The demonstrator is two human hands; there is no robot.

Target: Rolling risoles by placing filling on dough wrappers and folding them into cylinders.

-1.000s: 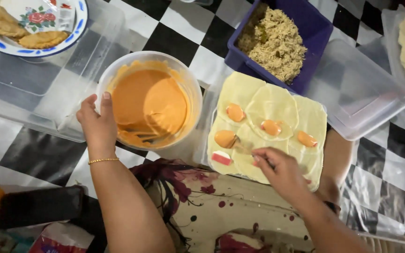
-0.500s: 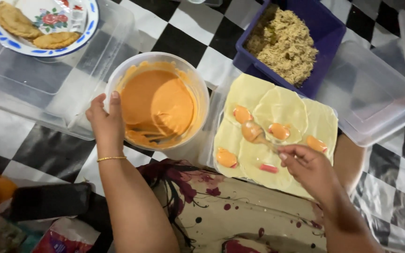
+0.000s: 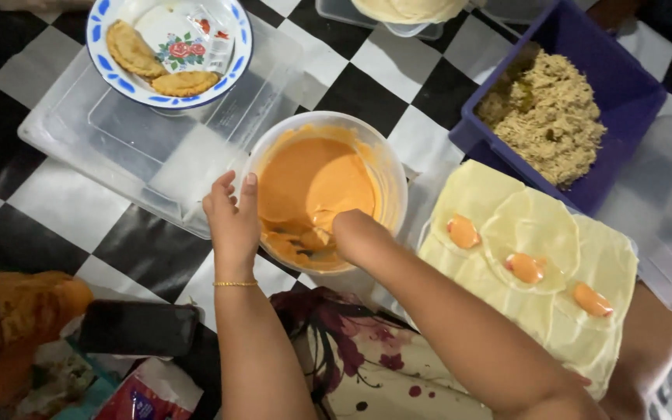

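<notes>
Black-and-white checkered floor (image 3: 64,225), glossy tiles, soft even light, faint reflections on the white squares

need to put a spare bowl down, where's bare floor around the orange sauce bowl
Bare checkered floor lies left of the left hand, between the clear lid and the phone. More between the sauce bowl and the purple tub. Crowded right of the bowl: the right hand and dough rounds.

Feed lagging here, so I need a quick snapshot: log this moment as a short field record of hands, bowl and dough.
left hand: grips the rim of the white bowl
right hand: inside the bowl, dipped in orange sauce
dough rounds: flat, three orange dollops on them
blue tub: holds crumbly filling
plate: two folded pastries
</notes>
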